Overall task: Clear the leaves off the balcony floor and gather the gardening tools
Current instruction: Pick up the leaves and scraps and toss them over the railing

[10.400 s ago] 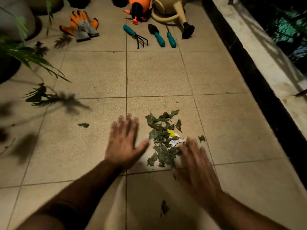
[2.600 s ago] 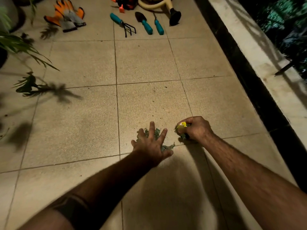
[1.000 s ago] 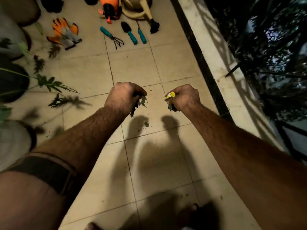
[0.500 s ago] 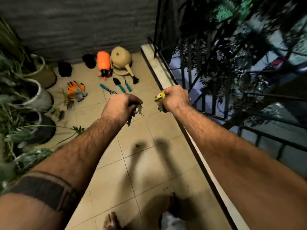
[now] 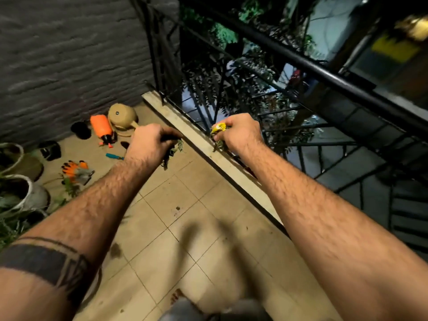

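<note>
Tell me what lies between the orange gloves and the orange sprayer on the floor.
In the head view, bare tile lies between the orange gloves and the orange sprayer; a teal-handled tool lies just right of that stretch.

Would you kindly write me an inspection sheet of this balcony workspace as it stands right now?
Surface: beige tiled balcony floor, a few dark specks.
Job's things: green leaf clumps in both fists; teal-handled tool and orange-grey gloves on the floor.
Clutter: orange spray bottle, tan watering can, white plant pots.
Grips: left hand holds green leaves; right hand holds leaves with a yellow scrap.
Cables: nothing seen.
Surroundings: black metal railing, grey wall, dark foliage beyond.
</note>
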{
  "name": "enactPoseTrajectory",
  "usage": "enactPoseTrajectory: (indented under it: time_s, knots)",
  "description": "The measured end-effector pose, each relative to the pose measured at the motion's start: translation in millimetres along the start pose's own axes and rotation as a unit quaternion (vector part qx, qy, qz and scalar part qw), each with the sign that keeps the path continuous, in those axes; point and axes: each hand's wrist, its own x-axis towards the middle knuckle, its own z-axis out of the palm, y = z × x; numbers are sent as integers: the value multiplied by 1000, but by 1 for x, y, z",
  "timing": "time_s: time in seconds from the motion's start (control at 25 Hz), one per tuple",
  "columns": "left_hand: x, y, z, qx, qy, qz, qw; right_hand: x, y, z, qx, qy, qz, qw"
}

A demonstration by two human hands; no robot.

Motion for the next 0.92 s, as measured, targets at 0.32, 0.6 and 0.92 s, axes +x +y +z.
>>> enactPoseTrajectory:
  time_s: [0.32, 0.6, 0.92]
  knots:
    - [-72, 104, 25, -34, -84, 101, 991, -124, 74, -74, 16, 97, 91, 991]
    - [-163, 187, 75, -60, -187, 195, 961, -268, 165, -126, 68, 172, 196, 963]
    - [-266, 300, 155, -34, -303, 409, 860, -427, 265, -168, 115, 343, 351, 864]
